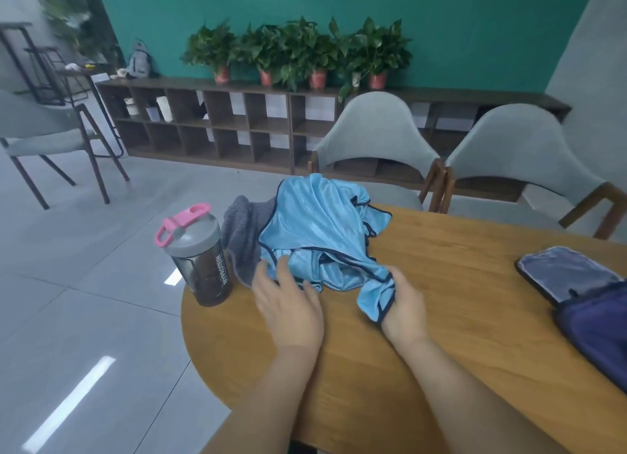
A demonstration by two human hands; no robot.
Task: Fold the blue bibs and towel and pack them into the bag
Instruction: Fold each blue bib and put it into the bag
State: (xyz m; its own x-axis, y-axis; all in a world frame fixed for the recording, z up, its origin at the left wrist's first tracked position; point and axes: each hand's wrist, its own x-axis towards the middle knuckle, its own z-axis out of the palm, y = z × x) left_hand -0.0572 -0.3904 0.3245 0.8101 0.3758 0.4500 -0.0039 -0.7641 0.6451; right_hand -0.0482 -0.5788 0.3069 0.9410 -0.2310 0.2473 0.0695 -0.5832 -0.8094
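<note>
Still crumpled blue bibs (315, 229) unfolded

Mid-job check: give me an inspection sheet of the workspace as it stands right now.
Surface: wooden table, edge rounded.
Job's things: blue bibs crumpled in a heap, unfolded; grey towel partly under them; bag open, at the right edge.
Clutter: shaker bottle, pink lid, left of the towel.
Grips: left hand open, fingers touching the bibs; right hand holds a bib corner.
Cables: nothing seen.
Surroundings: chairs behind the table, shelf, potted plants.
</note>
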